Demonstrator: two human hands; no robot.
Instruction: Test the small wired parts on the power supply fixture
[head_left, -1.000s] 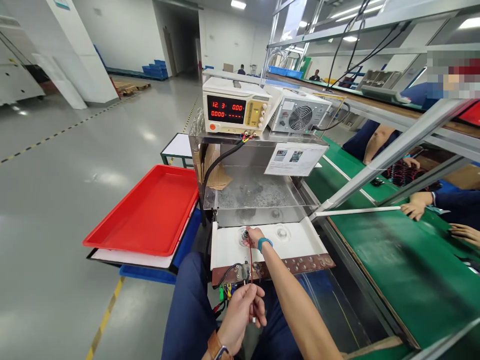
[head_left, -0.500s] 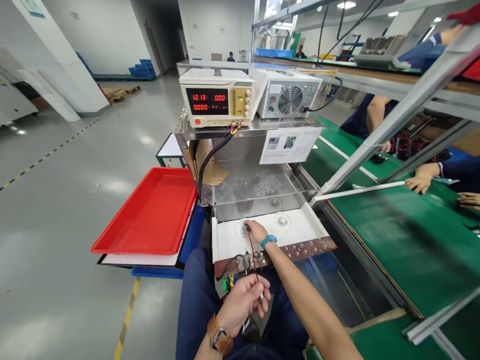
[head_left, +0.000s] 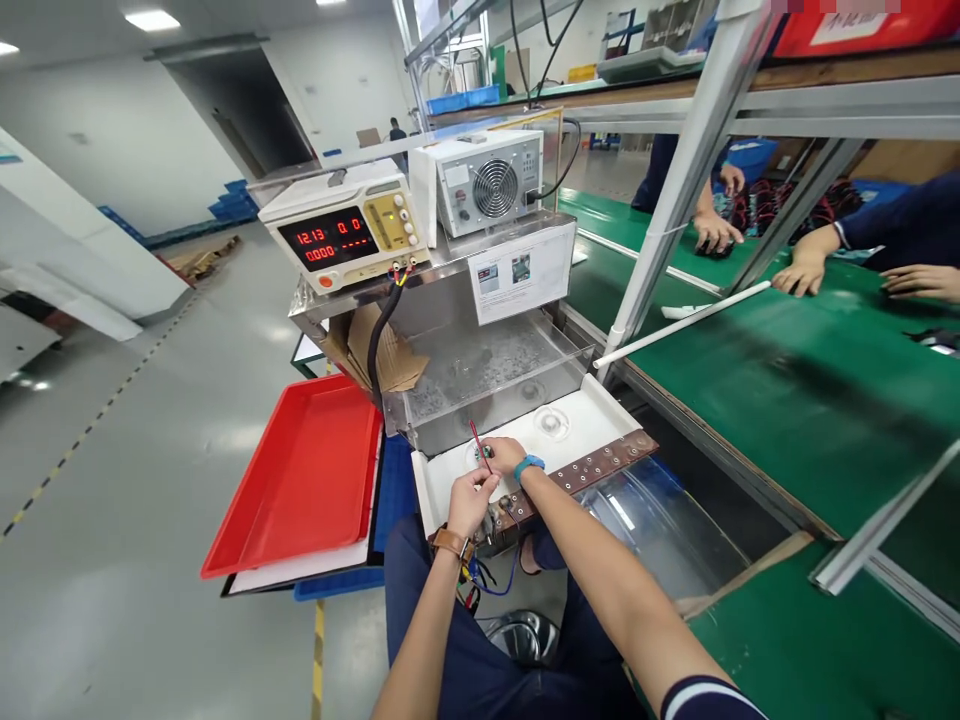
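My right hand (head_left: 504, 456), with a teal band at its wrist, has its fingers closed on a small greenish circuit board (head_left: 482, 453) over the white tray (head_left: 514, 428). Just in front of it, my left hand (head_left: 469, 503) pinches a thin red wire (head_left: 477, 437), whose free part sticks up past the board. The fingers of both hands nearly meet. Beneath them runs a brown strip (head_left: 600, 465) studded with metal contacts, along the tray's near edge. My fingers cover much of the board.
A power supply (head_left: 337, 225) with red digits stands on the metal shelf behind, beside a second unit with a fan (head_left: 495, 188). At left lies a red tray (head_left: 300, 480). Co-workers' hands (head_left: 806, 265) rest at the green bench (head_left: 787, 400) on the right. Coloured leads (head_left: 480, 580) hang below the strip.
My left hand has moved forward and up, close to my right hand, and the red wire now points upward instead of toward me. My right hand stays at the board; the view has turned.
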